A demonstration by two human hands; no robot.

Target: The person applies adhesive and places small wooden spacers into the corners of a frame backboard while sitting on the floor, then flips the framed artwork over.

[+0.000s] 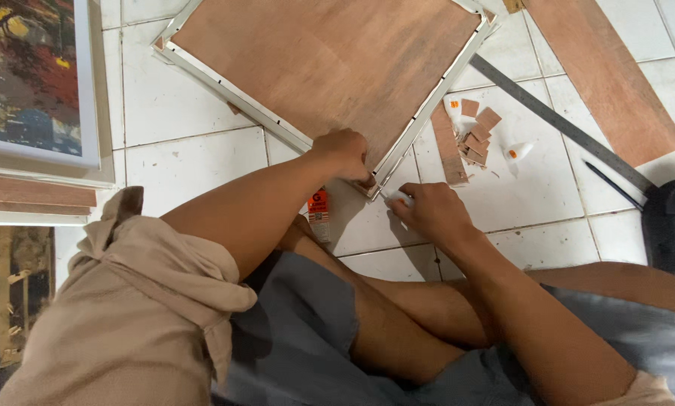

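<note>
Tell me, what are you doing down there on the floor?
A person sits on the tiled floor with a white picture frame lying face down, its brown backing board up. The left hand presses on the frame's near corner, and the right hand rests beside it, holding something small and white. Little wood pieces, a small glue bottle and a metal ruler lie nearby.

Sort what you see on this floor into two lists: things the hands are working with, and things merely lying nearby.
In use:
left hand, pressing the near corner of the white frame
plywood backing lying in that frame
right hand, on a small white object beside the corner

Lying about:
small wood offcuts
metal ruler
glue tube
framed painting
long plywood strip
</note>
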